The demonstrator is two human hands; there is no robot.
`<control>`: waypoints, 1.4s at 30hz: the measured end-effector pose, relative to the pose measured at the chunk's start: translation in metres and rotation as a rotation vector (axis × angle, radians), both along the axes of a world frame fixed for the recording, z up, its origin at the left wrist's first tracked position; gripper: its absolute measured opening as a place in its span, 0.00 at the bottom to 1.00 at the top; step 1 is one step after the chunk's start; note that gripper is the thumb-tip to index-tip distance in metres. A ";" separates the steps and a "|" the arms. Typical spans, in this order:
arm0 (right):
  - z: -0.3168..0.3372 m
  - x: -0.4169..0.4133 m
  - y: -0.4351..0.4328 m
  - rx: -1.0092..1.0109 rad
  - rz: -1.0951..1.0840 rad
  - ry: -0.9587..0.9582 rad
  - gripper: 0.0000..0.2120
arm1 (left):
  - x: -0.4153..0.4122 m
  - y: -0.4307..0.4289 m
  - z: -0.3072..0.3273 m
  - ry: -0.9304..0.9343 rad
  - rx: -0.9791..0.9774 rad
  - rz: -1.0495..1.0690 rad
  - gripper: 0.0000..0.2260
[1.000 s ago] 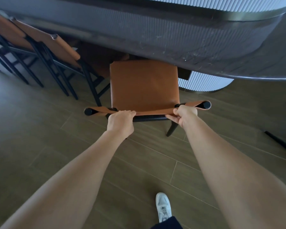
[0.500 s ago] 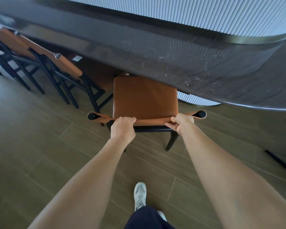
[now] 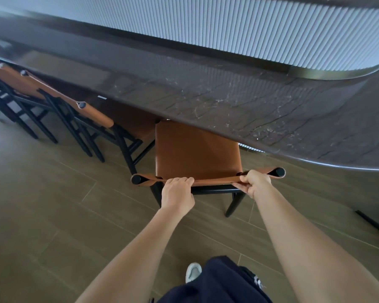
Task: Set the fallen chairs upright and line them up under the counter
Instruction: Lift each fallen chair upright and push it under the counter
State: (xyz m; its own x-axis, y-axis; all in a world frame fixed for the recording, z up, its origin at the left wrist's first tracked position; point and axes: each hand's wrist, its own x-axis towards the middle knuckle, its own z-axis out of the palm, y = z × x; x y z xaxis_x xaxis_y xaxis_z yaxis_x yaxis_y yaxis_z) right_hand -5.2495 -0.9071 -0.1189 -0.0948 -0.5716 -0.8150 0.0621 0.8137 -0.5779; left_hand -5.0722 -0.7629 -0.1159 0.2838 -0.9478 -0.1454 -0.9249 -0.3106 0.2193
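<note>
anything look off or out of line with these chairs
The tan chair gripped by the left hand and right hand stands upright, but most of its seat sticks out from under the counter, further than the neighbouring chair. A black bar lies on the floor at the right edge; unclear what.

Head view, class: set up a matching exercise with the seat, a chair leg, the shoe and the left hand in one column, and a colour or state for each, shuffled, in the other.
Column one:
1. seat
2. chair leg
3. shoe
4. left hand

Column two:
A. white
B. tan
C. black
D. gripping the backrest

Pairs: 1-B, 2-C, 3-A, 4-D
</note>
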 end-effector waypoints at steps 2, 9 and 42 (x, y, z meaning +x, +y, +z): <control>0.000 0.000 -0.003 0.009 0.011 -0.025 0.17 | 0.000 0.002 -0.002 0.092 -0.019 0.031 0.22; 0.005 0.007 -0.011 -0.011 0.116 -0.026 0.10 | 0.007 -0.003 0.015 0.885 -0.168 0.434 0.12; -0.004 0.009 -0.049 0.167 0.001 -0.345 0.05 | 0.026 -0.082 0.010 1.720 -0.447 1.539 0.22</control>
